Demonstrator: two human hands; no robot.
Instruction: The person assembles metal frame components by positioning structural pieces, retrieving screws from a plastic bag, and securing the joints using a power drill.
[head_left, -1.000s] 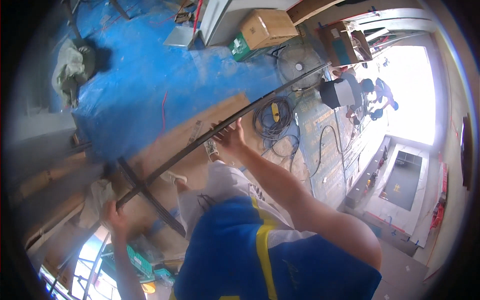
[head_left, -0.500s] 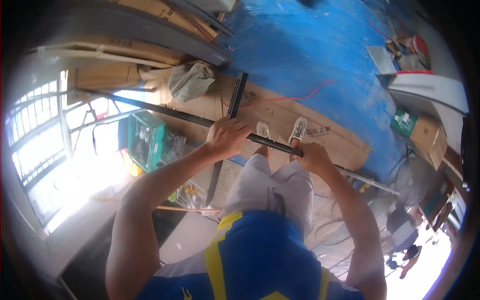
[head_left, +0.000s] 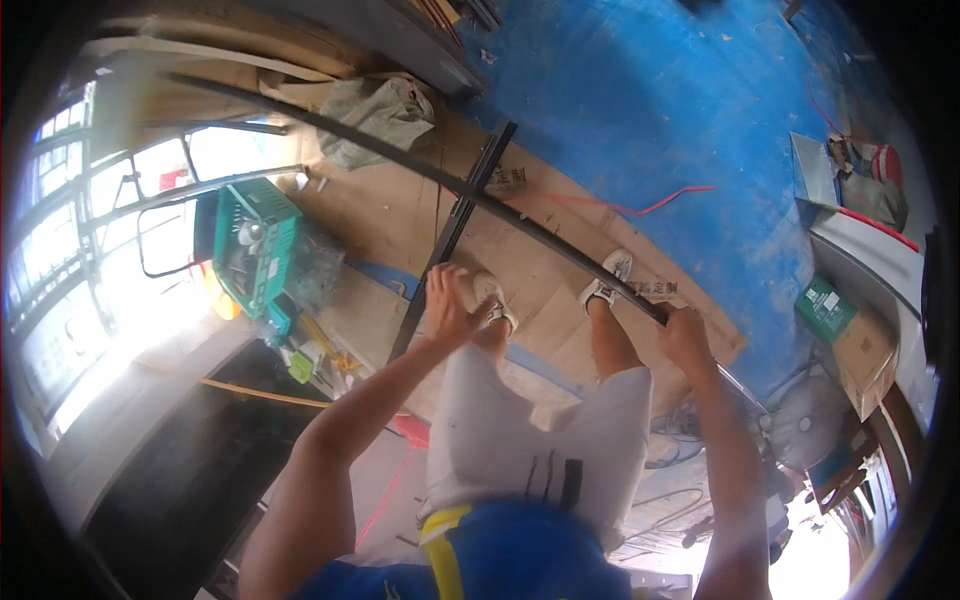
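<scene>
My right hand (head_left: 687,343) is closed round the near right end of a long dark metal bar (head_left: 560,247). From there the bar slants up and left across the view. A second dark bar (head_left: 455,232), with grooves along it, crosses beneath the long one; its lower end passes left of my feet. My left hand (head_left: 450,305) is off the long bar, fingers stretched out, beside the lower part of the grooved bar. I cannot tell whether it touches that bar. Both my shoes (head_left: 618,268) stand below the long bar.
Flattened cardboard (head_left: 540,215) covers the floor, beside a blue floor area (head_left: 640,110). At left is a green crate (head_left: 262,262) with items in it; a grey-green cloth (head_left: 375,120) lies farther off. A cardboard box (head_left: 860,350) stands at right. A red strap (head_left: 665,203) trails across the floor.
My left hand has let go of the long bar and moved down toward me. My right hand, still on the bar's end, has moved slightly right and down. The view has shifted.
</scene>
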